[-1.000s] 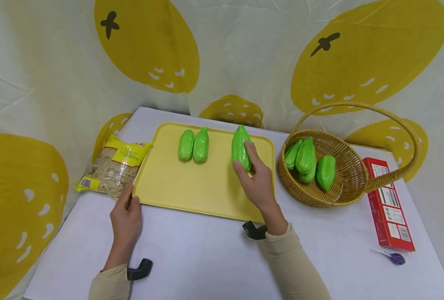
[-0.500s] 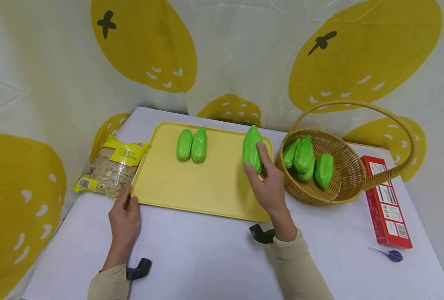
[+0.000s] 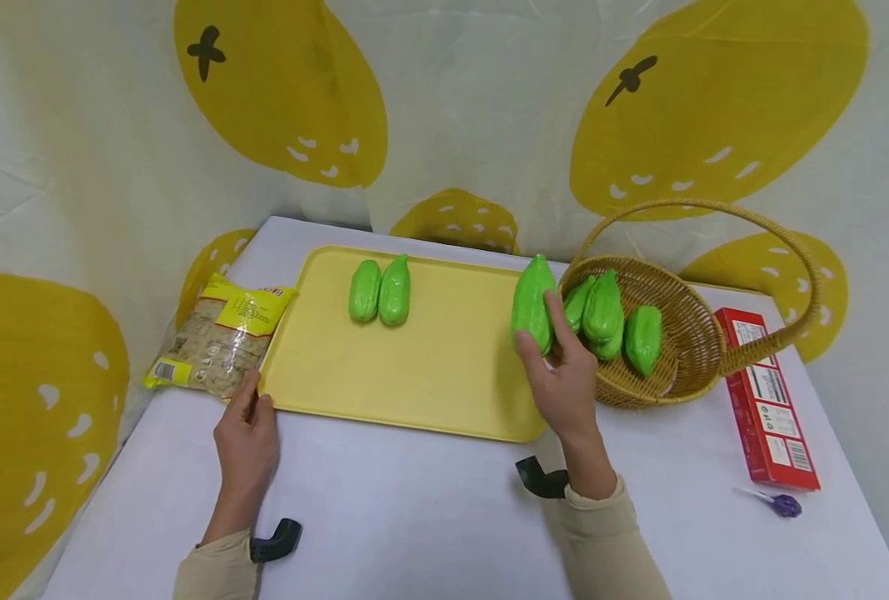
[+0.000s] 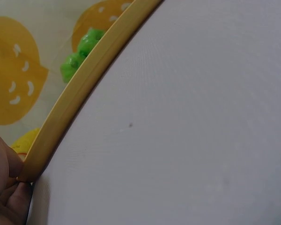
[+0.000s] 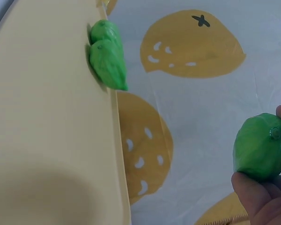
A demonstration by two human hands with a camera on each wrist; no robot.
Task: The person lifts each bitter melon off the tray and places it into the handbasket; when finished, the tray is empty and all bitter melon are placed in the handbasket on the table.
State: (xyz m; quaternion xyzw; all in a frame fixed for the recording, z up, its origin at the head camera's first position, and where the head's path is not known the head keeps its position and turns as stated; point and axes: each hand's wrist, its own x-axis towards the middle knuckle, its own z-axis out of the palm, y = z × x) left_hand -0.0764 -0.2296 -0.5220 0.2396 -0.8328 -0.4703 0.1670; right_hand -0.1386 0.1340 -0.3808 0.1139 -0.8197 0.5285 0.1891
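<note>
My right hand [image 3: 566, 387] holds a glossy green ribbed gourd [image 3: 530, 304] between thumb and fingers. In the head view it overlaps the right end of the yellow tray [image 3: 407, 375], close to the wicker basket [image 3: 687, 367]. The right wrist view shows the gourd [image 5: 257, 147] end-on, above the thumb. My left hand [image 3: 245, 437] pinches the tray's near left corner; in the left wrist view the fingers [image 4: 18, 201] lie under the tray rim [image 4: 72, 105]. Two similar gourds, one on the left [image 3: 365, 292] and one on the right [image 3: 395, 292], lie side by side on the tray.
Several more green gourds [image 3: 642, 337] lie in the basket, whose tall handle [image 3: 781, 229] arches over it. A red box [image 3: 770, 400] and a purple lollipop [image 3: 785, 505] are at the right. A yellow-and-clear food bag [image 3: 222, 337] lies against the tray's left side.
My right hand has carried the gourd rightward from over the tray to beside the basket. The left hand stays at the tray's corner. The whole head view has shifted slightly.
</note>
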